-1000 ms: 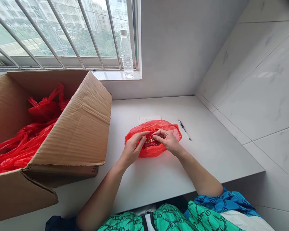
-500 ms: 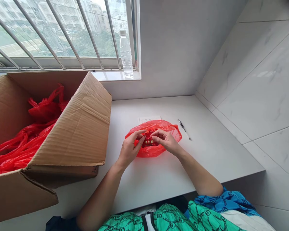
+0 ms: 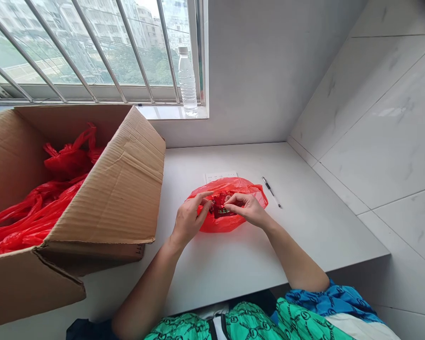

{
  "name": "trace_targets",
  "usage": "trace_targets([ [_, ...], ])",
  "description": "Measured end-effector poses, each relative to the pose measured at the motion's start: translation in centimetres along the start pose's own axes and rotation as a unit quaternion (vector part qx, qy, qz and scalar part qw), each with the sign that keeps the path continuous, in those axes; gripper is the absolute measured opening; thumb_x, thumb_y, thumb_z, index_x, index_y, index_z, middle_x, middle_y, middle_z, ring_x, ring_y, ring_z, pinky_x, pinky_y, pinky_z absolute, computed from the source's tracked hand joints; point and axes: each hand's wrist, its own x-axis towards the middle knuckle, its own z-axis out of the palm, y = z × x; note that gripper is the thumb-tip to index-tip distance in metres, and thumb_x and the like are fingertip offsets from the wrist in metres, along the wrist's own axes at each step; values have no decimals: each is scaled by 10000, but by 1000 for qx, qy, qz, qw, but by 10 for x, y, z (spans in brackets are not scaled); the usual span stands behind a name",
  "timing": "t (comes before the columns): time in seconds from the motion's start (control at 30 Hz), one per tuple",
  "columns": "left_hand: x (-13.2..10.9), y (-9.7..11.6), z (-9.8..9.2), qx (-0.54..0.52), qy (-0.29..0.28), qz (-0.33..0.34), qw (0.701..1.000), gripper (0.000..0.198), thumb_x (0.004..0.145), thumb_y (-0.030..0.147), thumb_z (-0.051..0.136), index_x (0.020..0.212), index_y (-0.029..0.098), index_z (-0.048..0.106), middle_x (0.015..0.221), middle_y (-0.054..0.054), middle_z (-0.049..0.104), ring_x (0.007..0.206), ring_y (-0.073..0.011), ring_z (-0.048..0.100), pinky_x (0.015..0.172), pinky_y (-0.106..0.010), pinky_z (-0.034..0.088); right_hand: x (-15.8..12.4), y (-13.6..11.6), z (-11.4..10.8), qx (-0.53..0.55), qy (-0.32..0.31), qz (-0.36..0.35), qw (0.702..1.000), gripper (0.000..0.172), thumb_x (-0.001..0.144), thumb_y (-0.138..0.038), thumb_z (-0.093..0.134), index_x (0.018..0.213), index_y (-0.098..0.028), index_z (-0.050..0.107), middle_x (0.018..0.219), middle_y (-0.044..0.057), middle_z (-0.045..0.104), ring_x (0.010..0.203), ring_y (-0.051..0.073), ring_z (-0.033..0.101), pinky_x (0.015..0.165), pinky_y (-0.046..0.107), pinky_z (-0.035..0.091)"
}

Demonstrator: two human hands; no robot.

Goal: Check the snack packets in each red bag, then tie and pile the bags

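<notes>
We find the left hand [image 3: 188,221] half closed, its fingers curved over the bag [image 3: 207,225] and its thumb pressed against the bag's gathered plastic. The right hand [image 3: 246,210] is also partly closed, with the thumb and forefinger [image 3: 228,208] pinched on a dark red packet [image 3: 219,208] with gold lettering, which lies inside the bag between the two hands. We cannot tell whether the right fingers touch the packet directly or through the plastic.

The bag lies flat on the table [image 3: 315,226] beneath both hands. Just beyond the hands, a sheet of paper [image 3: 221,176] lies partly under the bag. A pen [image 3: 271,191] lies beyond the right hand, apart from the bag. A cardboard box [image 3: 108,189] stands left of the left hand, near but not touching it, and holds more red bags [image 3: 31,222]. A water bottle [image 3: 187,80] stands on the window sill, well beyond the hands. Nothing stands between the hands and the packet except the bag's plastic.

Both forearms [image 3: 293,257] reach forward from the body and angle inward, the wrists slightly raised and the hands held close together.
</notes>
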Motion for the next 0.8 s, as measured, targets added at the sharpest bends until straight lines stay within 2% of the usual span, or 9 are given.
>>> trace_targets([
  [0.1,1,-5,2,67,-13,32,997,228,1001,334,459,1135,269,631,999,-8,747,945,-185,691,1033,-401,441,1,4,-7,-141,27,26,989,302,880,-502,636,1006,-243,727,943,50,738,917,242,687,847,402,537],
  [0.2,0,-5,5,98,-28,54,993,248,998,311,457,1183,285,620,1167,-22,714,1082,-200,665,1111,-447,374,7,12,-7,-294,102,48,949,321,933,-486,541,986,-231,729,720,53,700,700,250,658,711,401,514],
  [0.27,0,-3,7,109,-28,63,992,294,992,302,466,1260,284,585,1294,-44,658,1225,-212,599,1138,-455,348,14,18,-5,-353,132,21,926,357,975,-440,449,904,-218,719,636,52,656,602,236,616,644,383,484],
  [0.37,-1,1,7,125,-22,76,989,356,993,295,464,1343,269,523,1377,-70,602,1326,-215,524,1174,-465,296,23,24,-2,-401,142,-54,903,317,993,-315,387,1015,-221,689,842,70,713,820,243,661,737,356,490],
  [0.43,-1,2,6,132,-20,75,988,371,997,299,457,1363,262,501,1388,-80,592,1344,-217,507,1188,-478,263,26,27,-1,-436,138,-52,888,288,981,-265,400,1086,-222,664,948,78,720,935,245,654,766,339,485],
  [0.5,-2,3,5,134,-18,69,988,370,999,301,456,1364,262,496,1387,-80,591,1335,-218,514,1198,-488,234,28,30,-1,-459,132,-20,878,268,984,-283,415,1010,-213,672,877,88,714,843,242,660,706,330,471],
  [0.6,-2,3,5,129,-14,61,990,365,997,295,462,1360,274,497,1383,-69,591,1297,-212,545,1206,-497,205,30,35,-1,-469,137,5,872,318,986,-420,454,845,-217,653,706,76,666,645,225,628,624,330,437],
  [0.7,-3,3,5,130,-16,56,990,365,996,290,462,1360,285,496,1379,-67,593,1267,-212,564,1207,-509,189,33,37,-2,-470,142,19,871,333,937,-507,540,789,-221,624,676,69,647,636,241,624,620,342,432],
  [0.8,-2,3,6,131,-16,54,990,359,998,294,459,1354,286,499,1369,-73,601,1252,-215,570,1205,-518,177,35,34,-2,-425,137,27,894,267,888,-468,620,804,-215,633,759,81,683,713,269,651,649,354,447],
])
